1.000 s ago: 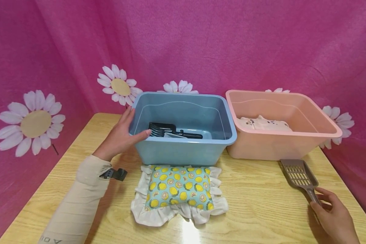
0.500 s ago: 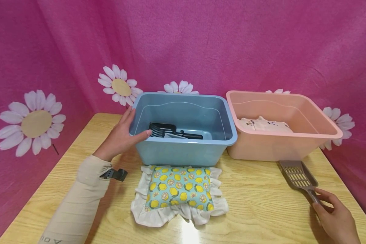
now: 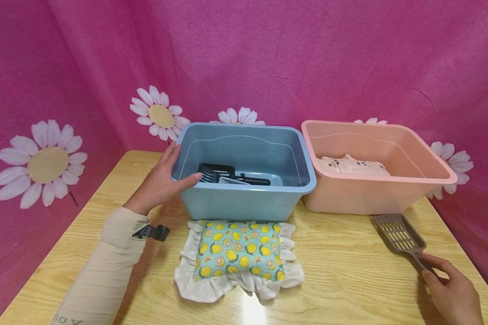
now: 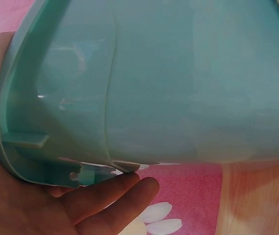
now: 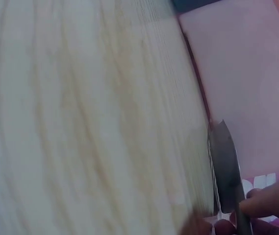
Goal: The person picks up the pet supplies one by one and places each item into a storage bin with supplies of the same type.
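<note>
In the head view my left hand (image 3: 161,178) holds the left front corner of a blue plastic bin (image 3: 237,203), thumb over the front rim. The left wrist view shows the fingers (image 4: 117,203) along the outside of that bin's wall (image 4: 178,88). My right hand (image 3: 453,289) grips the handle of a brown slotted litter scoop (image 3: 400,234). The scoop's head lies low by the front of a pink bin (image 3: 362,196). In the right wrist view the scoop (image 5: 225,166) appears edge-on, with thumb and fingers pinching its handle.
A black rake-like tool (image 3: 213,174) and a black-handled tool lie inside the blue bin. A folded pale printed cloth (image 3: 354,166) sits in the pink bin. A lemon-print ruffled cushion (image 3: 237,253) lies on the wooden table (image 3: 337,271) before the blue bin.
My right hand and the scoop's handle have shifted slightly to the right and nearer. The left hand and both bins stay where they were.
</note>
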A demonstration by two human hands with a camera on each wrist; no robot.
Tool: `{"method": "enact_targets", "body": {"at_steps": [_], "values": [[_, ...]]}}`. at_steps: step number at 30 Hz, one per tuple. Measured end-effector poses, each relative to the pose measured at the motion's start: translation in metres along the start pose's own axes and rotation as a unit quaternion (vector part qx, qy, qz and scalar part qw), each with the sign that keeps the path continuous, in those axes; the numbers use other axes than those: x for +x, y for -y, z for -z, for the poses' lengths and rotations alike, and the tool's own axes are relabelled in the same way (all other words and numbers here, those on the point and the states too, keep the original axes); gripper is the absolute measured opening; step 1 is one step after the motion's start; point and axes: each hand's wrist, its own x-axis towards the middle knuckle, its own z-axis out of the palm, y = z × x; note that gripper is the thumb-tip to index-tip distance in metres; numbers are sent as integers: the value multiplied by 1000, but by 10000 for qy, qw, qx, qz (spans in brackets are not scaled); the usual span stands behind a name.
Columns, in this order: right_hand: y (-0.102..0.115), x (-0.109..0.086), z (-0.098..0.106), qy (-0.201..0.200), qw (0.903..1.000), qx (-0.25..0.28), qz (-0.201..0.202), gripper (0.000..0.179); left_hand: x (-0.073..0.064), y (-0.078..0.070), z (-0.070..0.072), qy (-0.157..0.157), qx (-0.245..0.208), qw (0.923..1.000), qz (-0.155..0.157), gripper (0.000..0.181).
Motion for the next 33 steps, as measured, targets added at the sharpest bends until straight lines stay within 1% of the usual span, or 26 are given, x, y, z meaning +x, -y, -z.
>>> {"method": "enact_targets", "body": {"at_steps": [6, 10, 17, 22, 27, 31, 33], "values": [[2, 0, 0, -76, 9997, 17, -234, 44, 0, 0, 0, 20, -16, 10000, 19, 102], [3, 0, 2, -108, 9997, -34, -207, 45, 0, 0, 0, 25, -15, 10000, 33, 103], [2, 1, 3, -220, 9992, 27, -342, 50, 0, 1, 0, 16, 15, 10000, 24, 103], [1, 1, 4, -276, 9991, 147, -281, 50, 0, 0, 0, 5, 50, 10000, 28, 103], [2, 1, 5, -217, 9996, -41, -188, 49, 0, 0, 0, -11, 56, 10000, 20, 103], [4, 1, 5, -182, 9992, -39, -341, 52, 1, 0, -1, -17, 48, 10000, 20, 103], [5, 1, 4, -224, 9986, 72, -470, 54, 1, 1, -1, -21, 42, 10000, 17, 103]]}}
